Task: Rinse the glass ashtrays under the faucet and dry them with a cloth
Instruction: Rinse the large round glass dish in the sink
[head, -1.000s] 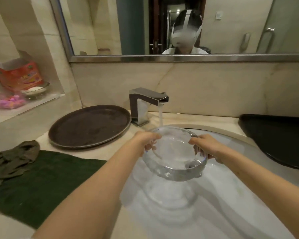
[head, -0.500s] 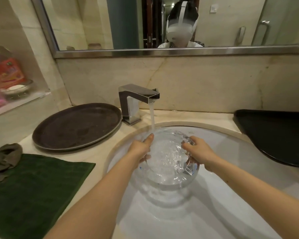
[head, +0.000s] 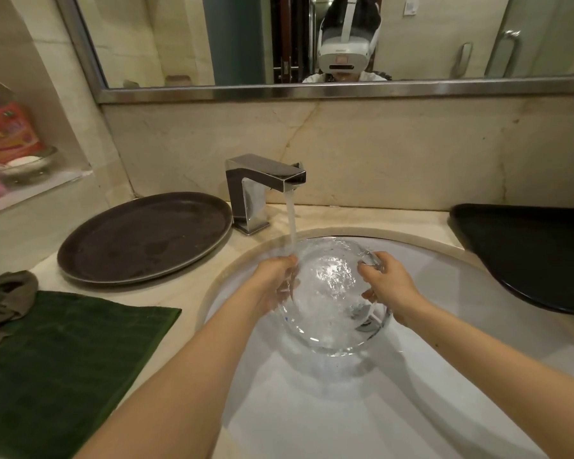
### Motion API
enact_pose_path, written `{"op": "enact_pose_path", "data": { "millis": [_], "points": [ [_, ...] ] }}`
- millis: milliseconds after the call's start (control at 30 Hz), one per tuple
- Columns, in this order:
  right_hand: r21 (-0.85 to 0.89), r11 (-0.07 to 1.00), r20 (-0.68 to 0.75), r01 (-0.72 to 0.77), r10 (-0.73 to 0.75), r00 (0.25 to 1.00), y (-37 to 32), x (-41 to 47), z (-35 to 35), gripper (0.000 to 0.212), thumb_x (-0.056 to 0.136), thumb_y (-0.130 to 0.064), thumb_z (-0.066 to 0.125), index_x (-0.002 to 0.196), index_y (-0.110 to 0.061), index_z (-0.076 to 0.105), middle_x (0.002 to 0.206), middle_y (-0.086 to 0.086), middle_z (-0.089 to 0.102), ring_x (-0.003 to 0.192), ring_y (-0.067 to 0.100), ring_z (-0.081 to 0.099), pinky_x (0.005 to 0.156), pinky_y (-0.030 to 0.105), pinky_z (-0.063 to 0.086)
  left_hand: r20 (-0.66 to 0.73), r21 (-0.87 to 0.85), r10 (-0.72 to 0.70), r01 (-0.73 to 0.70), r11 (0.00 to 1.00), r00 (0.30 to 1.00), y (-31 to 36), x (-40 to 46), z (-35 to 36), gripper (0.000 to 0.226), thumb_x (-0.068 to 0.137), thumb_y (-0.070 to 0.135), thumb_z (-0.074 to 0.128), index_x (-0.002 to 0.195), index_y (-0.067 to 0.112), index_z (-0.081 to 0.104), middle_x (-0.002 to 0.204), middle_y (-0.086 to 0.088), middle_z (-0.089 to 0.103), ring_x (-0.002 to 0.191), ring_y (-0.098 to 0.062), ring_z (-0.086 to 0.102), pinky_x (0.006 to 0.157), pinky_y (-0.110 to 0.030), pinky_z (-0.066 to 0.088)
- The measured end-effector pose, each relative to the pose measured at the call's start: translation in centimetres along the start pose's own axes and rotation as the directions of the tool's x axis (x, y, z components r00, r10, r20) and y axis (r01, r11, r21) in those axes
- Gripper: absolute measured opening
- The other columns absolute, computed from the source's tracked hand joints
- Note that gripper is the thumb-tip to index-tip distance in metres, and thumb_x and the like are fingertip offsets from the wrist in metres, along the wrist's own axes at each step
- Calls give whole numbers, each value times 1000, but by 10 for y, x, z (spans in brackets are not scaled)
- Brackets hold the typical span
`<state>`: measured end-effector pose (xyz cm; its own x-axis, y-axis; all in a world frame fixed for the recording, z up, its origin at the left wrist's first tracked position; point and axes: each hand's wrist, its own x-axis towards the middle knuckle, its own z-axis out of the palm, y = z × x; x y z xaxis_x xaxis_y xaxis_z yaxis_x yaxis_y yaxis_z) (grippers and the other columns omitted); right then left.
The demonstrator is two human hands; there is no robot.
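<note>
- Marbled beige stone forms the counter [head: 193, 293] and backsplash around a white oval basin [head: 444, 392], with a mirror [head: 212, 44] above.
- I hold a glass ashtray [head: 332, 299] over the basin, under the stream from the square chrome faucet [head: 262, 183].
- My left hand [head: 275, 283] grips the rim, fingers curled onto the wet glass beside the stream; my right hand [head: 385, 286] pinches the opposite rim, fingertips over the edge.
- Between my fingers the ashtray looks thick, round and rigid; I judge it heavy, slick with water and breakable against the basin.
- Opposite rim edges seem the safest hold.
- Beyond my left fingers lie a dark round tray [head: 146, 236], a green towel [head: 63, 359] with a napped weave, and a crumpled grey-green cloth [head: 7, 299], soft, likely for drying.
</note>
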<state>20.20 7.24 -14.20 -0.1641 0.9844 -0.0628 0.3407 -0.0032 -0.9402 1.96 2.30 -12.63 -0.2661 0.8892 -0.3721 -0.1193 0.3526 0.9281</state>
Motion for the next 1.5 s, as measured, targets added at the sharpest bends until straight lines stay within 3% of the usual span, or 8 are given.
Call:
{"op": "enact_pose_path", "data": {
  "millis": [233,367,533,633,800,900,1233,1500],
  "points": [
    [-28,993,4,114,-114,993,-3,-3,9,25,91,-16,52,116,-18,51,89,-1,55,69,21,56,50,17,40,-130,158,37,-16,987,991,-3,-4,4,42,93,54,43,92,13,54,76,0,48,65,-13,47,62,-27,37],
    [-2,991,-19,132,-132,991,-2,-6,11,24,91,-15,51,114,-19,51,83,-4,53,71,22,55,43,10,38,-148,182,95,-68,981,984,-3,-2,2,44,96,52,35,106,14,54,88,-1,54,71,-13,51,67,-28,41],
    [-73,979,-23,191,-193,981,-7,-3,3,26,89,-16,53,113,-25,55,81,-3,58,59,19,58,58,25,45,-150,371,243,-173,912,959,-6,0,4,48,97,51,30,109,12,55,87,-4,57,74,-16,56,78,-34,47],
    [-97,961,26,257,-256,966,-14,-3,0,27,88,-13,54,107,-32,56,78,-5,57,59,18,57,59,23,44,-110,510,383,-279,814,917,-6,-5,4,53,90,56,44,118,12,55,92,-2,62,80,-15,60,78,-31,45],
    [-136,939,108,315,-302,947,-18,-11,7,35,87,-9,56,120,-20,57,79,-8,56,72,17,57,70,32,54,-12,514,437,-369,774,899,-4,-7,1,46,78,36,73,116,15,58,106,3,62,95,-13,59,85,-29,49],
    [-225,913,91,341,-329,940,-18,-13,11,40,86,-13,58,125,-21,55,81,-7,57,77,18,56,80,39,51,-28,513,429,-355,781,903,-2,-6,0,42,83,32,69,119,12,56,102,0,58,94,-17,57,85,-31,47],
    [-389,834,34,391,-411,911,-16,-17,22,52,84,-16,60,134,-24,46,106,2,57,90,19,54,80,28,38,7,503,341,-298,811,940,-3,-2,2,54,90,20,61,140,19,42,133,-5,52,119,-22,50,101,-39,42],
    [-438,807,25,395,-428,903,-17,-20,24,54,86,-17,58,137,-24,42,111,2,53,94,20,52,82,26,37,12,438,332,-304,846,943,0,-1,3,53,88,16,64,137,20,45,133,2,50,124,-19,46,101,-35,39]
  ]
}}
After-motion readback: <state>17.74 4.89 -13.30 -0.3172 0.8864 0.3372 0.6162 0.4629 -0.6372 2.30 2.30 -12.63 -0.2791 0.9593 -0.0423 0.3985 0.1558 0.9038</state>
